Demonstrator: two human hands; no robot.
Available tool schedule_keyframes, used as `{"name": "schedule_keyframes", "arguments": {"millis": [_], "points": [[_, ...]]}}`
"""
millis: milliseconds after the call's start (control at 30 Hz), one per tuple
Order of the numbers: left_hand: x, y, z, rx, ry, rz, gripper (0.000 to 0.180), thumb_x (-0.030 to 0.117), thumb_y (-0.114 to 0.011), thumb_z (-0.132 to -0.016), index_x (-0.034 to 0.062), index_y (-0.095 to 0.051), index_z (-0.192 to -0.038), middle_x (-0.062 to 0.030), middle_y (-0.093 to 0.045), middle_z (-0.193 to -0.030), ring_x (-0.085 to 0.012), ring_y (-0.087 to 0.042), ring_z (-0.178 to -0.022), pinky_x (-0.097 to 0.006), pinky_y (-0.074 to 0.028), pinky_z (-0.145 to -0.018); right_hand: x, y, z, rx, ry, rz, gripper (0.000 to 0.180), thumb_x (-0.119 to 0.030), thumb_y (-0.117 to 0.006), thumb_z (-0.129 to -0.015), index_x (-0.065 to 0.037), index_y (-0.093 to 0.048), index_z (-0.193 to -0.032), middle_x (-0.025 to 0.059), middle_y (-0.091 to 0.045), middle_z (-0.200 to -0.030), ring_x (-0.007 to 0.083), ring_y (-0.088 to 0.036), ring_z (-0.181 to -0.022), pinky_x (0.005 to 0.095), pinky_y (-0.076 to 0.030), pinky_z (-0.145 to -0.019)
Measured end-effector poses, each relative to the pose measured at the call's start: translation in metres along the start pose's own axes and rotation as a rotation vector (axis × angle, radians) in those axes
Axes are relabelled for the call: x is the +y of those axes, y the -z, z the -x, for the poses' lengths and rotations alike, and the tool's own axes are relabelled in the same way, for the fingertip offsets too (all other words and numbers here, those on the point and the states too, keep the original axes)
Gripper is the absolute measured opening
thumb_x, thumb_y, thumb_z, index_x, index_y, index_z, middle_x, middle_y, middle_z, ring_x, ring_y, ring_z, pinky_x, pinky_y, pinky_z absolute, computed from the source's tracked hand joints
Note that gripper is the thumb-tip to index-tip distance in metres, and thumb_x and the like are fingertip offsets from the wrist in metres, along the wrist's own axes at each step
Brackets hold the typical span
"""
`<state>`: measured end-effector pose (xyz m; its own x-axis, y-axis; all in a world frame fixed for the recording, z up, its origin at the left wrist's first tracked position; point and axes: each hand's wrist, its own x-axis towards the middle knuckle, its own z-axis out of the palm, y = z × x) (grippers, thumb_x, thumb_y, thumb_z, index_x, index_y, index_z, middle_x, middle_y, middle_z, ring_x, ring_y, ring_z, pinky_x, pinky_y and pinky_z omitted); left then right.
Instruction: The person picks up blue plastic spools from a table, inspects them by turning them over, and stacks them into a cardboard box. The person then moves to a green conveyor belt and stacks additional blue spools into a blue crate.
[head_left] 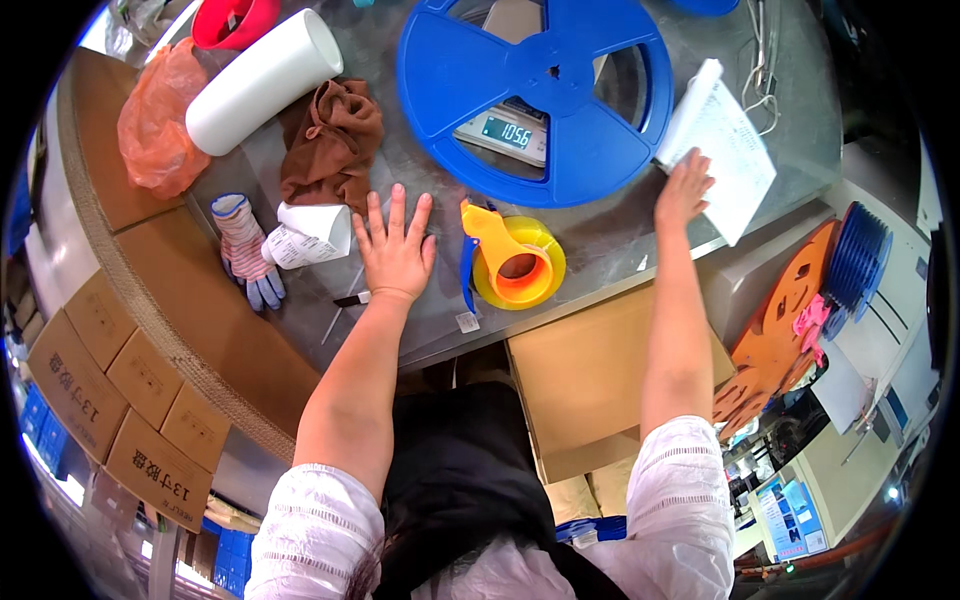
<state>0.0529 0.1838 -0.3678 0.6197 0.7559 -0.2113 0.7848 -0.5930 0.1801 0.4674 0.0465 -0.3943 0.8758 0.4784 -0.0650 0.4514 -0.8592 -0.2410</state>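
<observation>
- far left edge of the metal table (600, 240): one orange plastic bag (152, 120), crumpled; one white roll (262, 80) lying on its side next to it; a red thing at the top is cut off, can't tell what it is
- one striped work glove (245, 250) near the front-left edge; one curled paper slip (308, 233) just beside it; one brown cloth (332, 142) bunched up behind that
- left hand (395, 250) lies flat on the table, fingers spread wide, holding nothing; a small dark tool by the wrist is half hidden, hard to make out
- one tape dispenser (512, 262), yellow roll with orange core, close to the front edge, just right of the left hand
- one big blue reel (535, 95) sits on a scale (505, 130); the reel covers most of the scale, only the display corner shows
- right hand (682, 190) open, fingers resting on the lower edge of one white sheaf of papers (722, 150) near the right edge; not gripping it as far as I can see
</observation>
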Motion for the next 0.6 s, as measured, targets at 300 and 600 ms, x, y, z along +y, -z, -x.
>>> {"name": "schedule_keyframes", "arguments": {"millis": [300, 600], "points": [[-0.001, 0.002, 0.004, -0.021, 0.019, -0.037, 0.065, 0.034, -0.062, -0.081, 0.0337, -0.038, -0.141, -0.0056, -0.021, -0.154, -0.0389, -0.015, -0.140, -0.059, -0.013, -0.111, -0.007, 0.006, 0.048, 0.077, -0.339, 0.077, 0.060, -0.045, -0.032, -0.098, -0.018, -0.019, -0.150, 0.0129, -0.010, -0.157, 0.0404, -0.004, -0.143, 0.0641, -0.005, -0.109], [-0.002, -0.001, 0.003, -0.011, 0.012, -0.035, 0.067, 0.034, -0.063, -0.079, 0.0323, -0.038, -0.141, -0.0059, -0.020, -0.154, -0.0395, -0.014, -0.140, -0.060, -0.012, -0.111, -0.016, 0.010, 0.041, 0.060, -0.394, 0.126, 0.068, -0.043, -0.036, -0.097, -0.017, -0.004, -0.151, 0.0160, 0.000, -0.157, 0.0376, -0.002, -0.144, 0.0610, -0.005, -0.111]]}}
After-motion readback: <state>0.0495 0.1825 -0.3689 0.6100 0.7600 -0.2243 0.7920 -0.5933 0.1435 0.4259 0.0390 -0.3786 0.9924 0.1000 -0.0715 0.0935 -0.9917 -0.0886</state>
